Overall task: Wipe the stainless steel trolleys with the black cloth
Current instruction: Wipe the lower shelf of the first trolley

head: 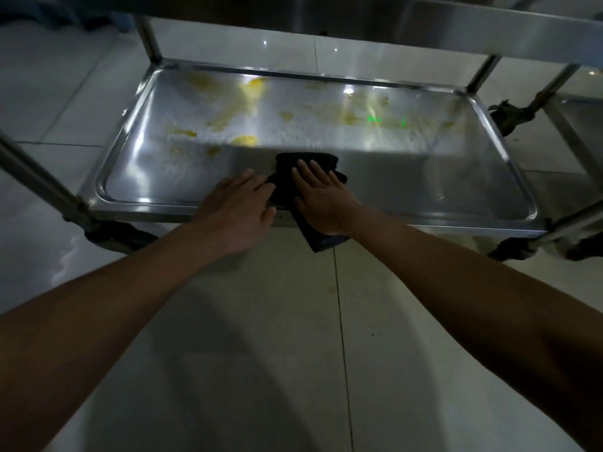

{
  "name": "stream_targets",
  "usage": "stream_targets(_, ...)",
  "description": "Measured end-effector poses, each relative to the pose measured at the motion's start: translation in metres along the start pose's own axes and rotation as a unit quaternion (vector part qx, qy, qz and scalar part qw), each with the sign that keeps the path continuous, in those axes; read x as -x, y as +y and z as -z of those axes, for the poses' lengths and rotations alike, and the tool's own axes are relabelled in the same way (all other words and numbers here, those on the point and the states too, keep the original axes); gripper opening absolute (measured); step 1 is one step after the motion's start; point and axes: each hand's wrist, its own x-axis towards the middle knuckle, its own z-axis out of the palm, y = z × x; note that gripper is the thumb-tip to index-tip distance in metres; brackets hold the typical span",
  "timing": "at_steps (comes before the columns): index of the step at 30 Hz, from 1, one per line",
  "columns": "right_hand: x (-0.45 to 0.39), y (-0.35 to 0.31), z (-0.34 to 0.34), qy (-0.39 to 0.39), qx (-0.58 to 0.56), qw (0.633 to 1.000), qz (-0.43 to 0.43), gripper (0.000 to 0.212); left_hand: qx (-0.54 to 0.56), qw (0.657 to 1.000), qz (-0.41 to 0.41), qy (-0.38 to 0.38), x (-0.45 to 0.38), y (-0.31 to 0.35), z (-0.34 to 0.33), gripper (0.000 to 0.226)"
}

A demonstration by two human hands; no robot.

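seemingly flat right hand (pixel 321 194) on black cloth (pixel 305 177)

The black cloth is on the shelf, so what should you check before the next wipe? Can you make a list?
1. Black cloth lies flat on the trolley shelf: ok, though one end hangs over the near edge.
2. Right hand presses on the cloth: ok.
3. Left hand steadies the shelf rim: ok.
4. Yellow stains gone: not ok, many remain on the far half.
5. Near half clean: cannot tell, it is in shadow.
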Motion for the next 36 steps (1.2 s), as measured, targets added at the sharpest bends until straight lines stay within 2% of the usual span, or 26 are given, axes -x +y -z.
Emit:
stream_targets(5,0.015,0.022,0.000,0.003,-0.009,1.000,0.004,0.062,0.014,1.000,0.013,-0.023,-0.007,0.023,-0.005,0.052)
stream_targets(11,0.044,0.080,-0.001,0.010,-0.011,0.999,-0.039,0.062,0.034,0.999,0.026,-0.022,-0.025,0.059,-0.011,0.047)
stream_targets(26,0.144,0.244,-0.009,0.028,-0.021,0.981,-0.188,0.062,0.095,0.994,-0.045,-0.021,-0.110,0.194,-0.034,0.050)
stream_targets(31,0.165,0.294,-0.008,0.028,-0.033,0.967,-0.251,0.062,0.111,0.993,-0.044,-0.009,-0.135,0.216,-0.041,0.049)
stream_targets(36,0.154,0.314,-0.005,0.041,-0.042,0.962,-0.268,0.063,0.116,0.992,-0.056,0.006,-0.152,0.224,-0.042,0.048)
